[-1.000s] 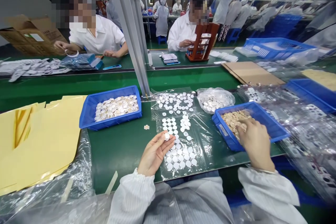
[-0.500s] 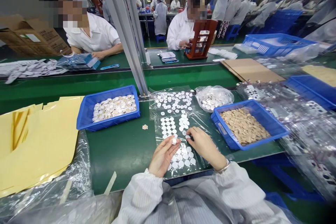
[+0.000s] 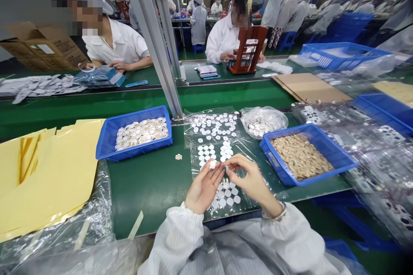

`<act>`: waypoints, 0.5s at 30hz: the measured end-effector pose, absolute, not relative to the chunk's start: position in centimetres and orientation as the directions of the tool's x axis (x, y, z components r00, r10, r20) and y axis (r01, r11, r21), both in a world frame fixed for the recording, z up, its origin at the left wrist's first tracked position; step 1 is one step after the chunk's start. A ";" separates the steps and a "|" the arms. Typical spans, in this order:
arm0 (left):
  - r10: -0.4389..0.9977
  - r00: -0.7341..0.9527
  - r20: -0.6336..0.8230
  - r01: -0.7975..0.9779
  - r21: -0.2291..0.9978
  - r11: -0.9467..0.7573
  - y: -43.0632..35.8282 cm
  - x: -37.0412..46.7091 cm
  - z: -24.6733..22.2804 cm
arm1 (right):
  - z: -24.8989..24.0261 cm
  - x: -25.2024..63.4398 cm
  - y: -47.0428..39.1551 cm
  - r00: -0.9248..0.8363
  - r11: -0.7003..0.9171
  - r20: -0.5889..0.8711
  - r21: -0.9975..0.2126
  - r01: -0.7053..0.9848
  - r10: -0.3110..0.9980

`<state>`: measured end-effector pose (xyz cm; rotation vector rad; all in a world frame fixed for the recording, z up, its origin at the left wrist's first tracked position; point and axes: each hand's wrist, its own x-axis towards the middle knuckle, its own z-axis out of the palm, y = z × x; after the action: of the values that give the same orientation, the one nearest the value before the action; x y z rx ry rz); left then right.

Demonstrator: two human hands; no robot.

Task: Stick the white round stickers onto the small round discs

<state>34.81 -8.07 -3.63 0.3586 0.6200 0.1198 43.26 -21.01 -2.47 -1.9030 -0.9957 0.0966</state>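
Note:
Over the clear plastic sheet (image 3: 248,195), my left hand (image 3: 204,189) is turned palm up, with a small round white piece (image 3: 212,164) held at the thumb and fingertips. My right hand (image 3: 250,179) is close beside it, thumb and finger pinched on a small white disc (image 3: 226,169) that is mostly covered. Its fingertips are next to my left fingers. Below the hands lie rows of white discs (image 3: 229,201) on the sheet. Beyond them are more white discs (image 3: 206,151) in rows and a looser group (image 3: 214,123). One small tan-and-white piece (image 3: 178,157) lies alone on the green table.
A blue bin (image 3: 135,155) of white-and-tan pieces stands left, another blue bin (image 3: 280,174) of tan discs right. Behind is a plastic bag (image 3: 264,121) of white discs. Yellow sheets (image 3: 64,180) lie far left. A metal post (image 3: 161,60) rises ahead; co-workers sit across the bench.
My right hand has lifted from the discs on the sheet and moved left to my left hand. The left hand has opened its palm more, still holding the white piece.

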 end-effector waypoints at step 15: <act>0.250 0.892 -0.376 -0.168 0.239 0.956 -7.8 34.4 2.0 | -0.4 39.2 -19.6 0.568 -0.104 0.519 -0.673 0.732 0.639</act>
<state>34.35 -7.81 2.01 0.2031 0.4156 0.2185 39.20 -19.59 -0.36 -1.8056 -1.1265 -0.1166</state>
